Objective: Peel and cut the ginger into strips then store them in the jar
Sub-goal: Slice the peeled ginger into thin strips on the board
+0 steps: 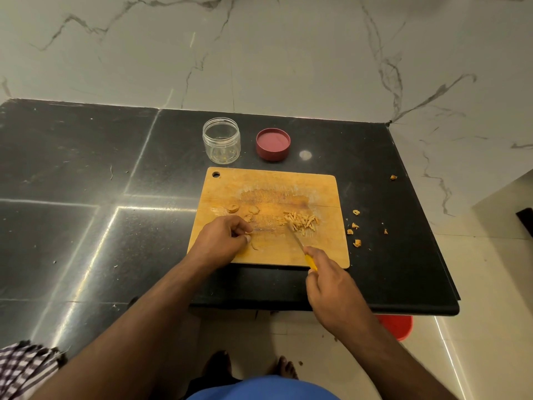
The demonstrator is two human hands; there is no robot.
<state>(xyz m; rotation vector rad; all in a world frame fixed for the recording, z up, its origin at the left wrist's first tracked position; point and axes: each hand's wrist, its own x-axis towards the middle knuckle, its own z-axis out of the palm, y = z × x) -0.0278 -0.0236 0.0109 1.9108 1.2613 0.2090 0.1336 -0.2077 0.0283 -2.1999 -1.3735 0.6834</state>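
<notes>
A wooden cutting board (317, 249) lies on the black counter. A small heap of ginger strips (301, 221) sits on its right half. Ginger slices (240, 210) lie on the left half, just beyond my left hand (223, 239), whose curled fingertips pinch a thin ginger piece against the board. My right hand (331, 287) grips a yellow-handled knife (302, 249) at the board's near edge, its blade pointing up-left with the tip at the strips. Behind the board stand an open clear plastic jar (221, 140) and its red lid (273, 144), lying upside down.
Ginger peel scraps (355, 229) are scattered on the black counter (86, 183) right of the board. The counter ends at the right and near edges. A red bucket (396, 327) stands on the floor below. A checked cloth (23, 368) is at lower left.
</notes>
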